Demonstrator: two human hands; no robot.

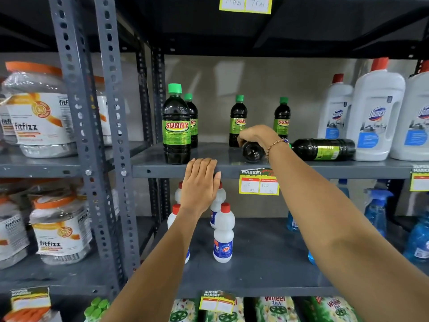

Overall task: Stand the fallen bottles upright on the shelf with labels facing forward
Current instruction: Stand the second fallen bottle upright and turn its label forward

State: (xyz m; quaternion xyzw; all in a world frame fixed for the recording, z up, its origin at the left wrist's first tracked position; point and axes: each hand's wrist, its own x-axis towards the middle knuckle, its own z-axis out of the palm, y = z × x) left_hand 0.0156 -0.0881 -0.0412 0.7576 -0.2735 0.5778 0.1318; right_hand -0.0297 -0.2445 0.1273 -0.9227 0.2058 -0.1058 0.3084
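Dark Sunny bottles with green caps stand on the grey metal shelf (232,169). A large upright one (176,126) is at the front left with its label forward; three more stand behind. One fallen bottle (253,153) lies with its base toward me, and my right hand (255,135) is closed over it. A second fallen bottle (322,149) lies sideways to the right, its label turned up. My left hand (200,184) rests flat on the shelf's front edge, holding nothing.
White Domex bottles (376,112) stand at the shelf's right end, touching the sideways bottle. Small white bottles with red caps (223,233) stand on the shelf below. Fitfizz jars (39,108) fill the left rack. A price tag (258,183) hangs from the shelf edge.
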